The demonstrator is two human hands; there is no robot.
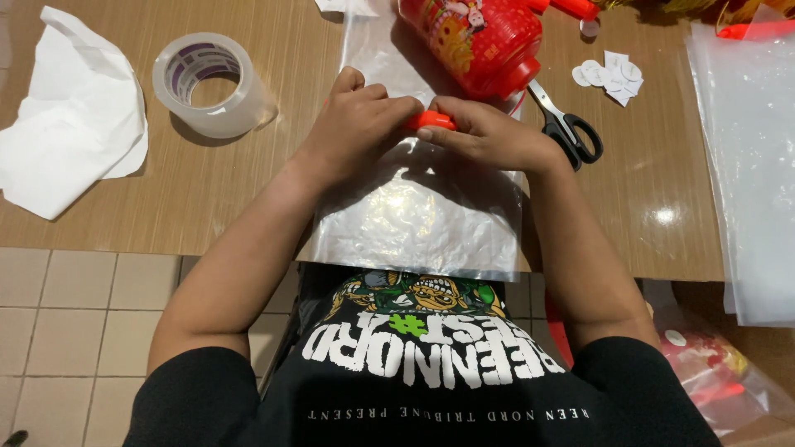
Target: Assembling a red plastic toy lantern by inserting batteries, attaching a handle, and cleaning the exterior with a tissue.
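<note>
A small orange plastic piece [433,121] is being pinched between the left hand [358,122] and right hand [489,136], over the clear plastic sheet [422,215] overhanging the wooden table's [207,190] near edge; steady alignment is probably being called for.

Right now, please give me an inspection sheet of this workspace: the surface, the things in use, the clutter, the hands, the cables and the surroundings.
Surface: wooden table, brown, with the near edge over a tiled floor.
Things in use: small orange piece pinched between both hands, over a clear plastic bag lying flat; red lantern at the bag's far end.
Clutter: tape roll, white paper, scissors, small round white stickers, a stack of clear plastic sheets.
Hands: left hand and right hand both closed on the orange piece.
Cables: nothing seen.
Surroundings: bagged red items low on the right.
</note>
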